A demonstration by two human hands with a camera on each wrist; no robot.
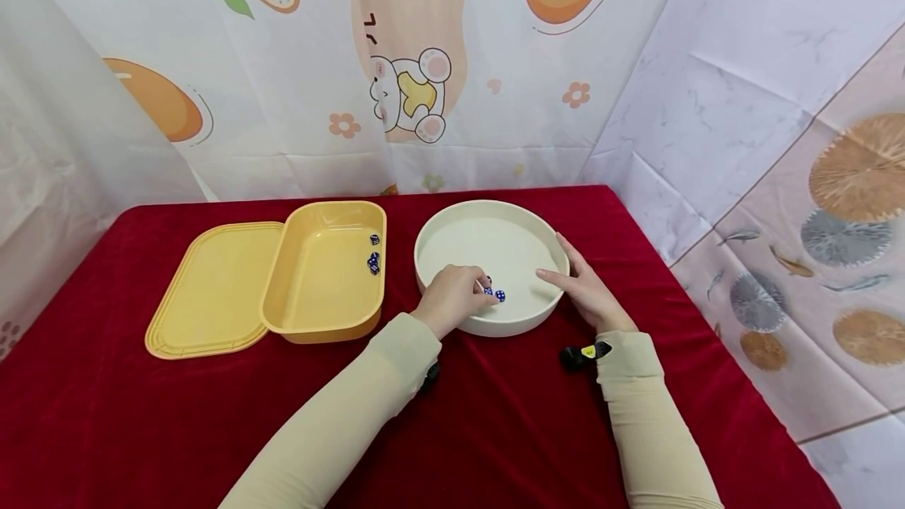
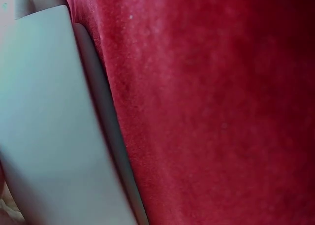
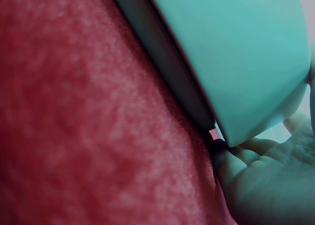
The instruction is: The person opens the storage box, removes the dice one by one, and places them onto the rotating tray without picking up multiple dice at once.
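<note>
A round white tray (image 1: 488,218) lies toward the back of the table, with a few small blue dice (image 1: 500,296) inside near its front. My left hand (image 1: 452,298) reaches over the tray's front left rim, and its thumb and fingers pinch a blue die (image 1: 488,291). Part of another die is hidden behind those fingers. On the tray's right side, my right hand (image 1: 590,293) grips the wall, thumb over the rim and fingers along the outside. In the right wrist view, fingers of the right hand (image 3: 268,180) curl at the tray's lower edge (image 3: 236,62).
Left of the tray stands a yellow rectangular box (image 1: 321,281) with several blue dice (image 1: 374,261) along its right side. A yellow lid (image 1: 205,289) lies flat beside the box, partly under it. Red cloth (image 1: 495,415) covers the table, and printed curtains (image 1: 283,100) hang behind.
</note>
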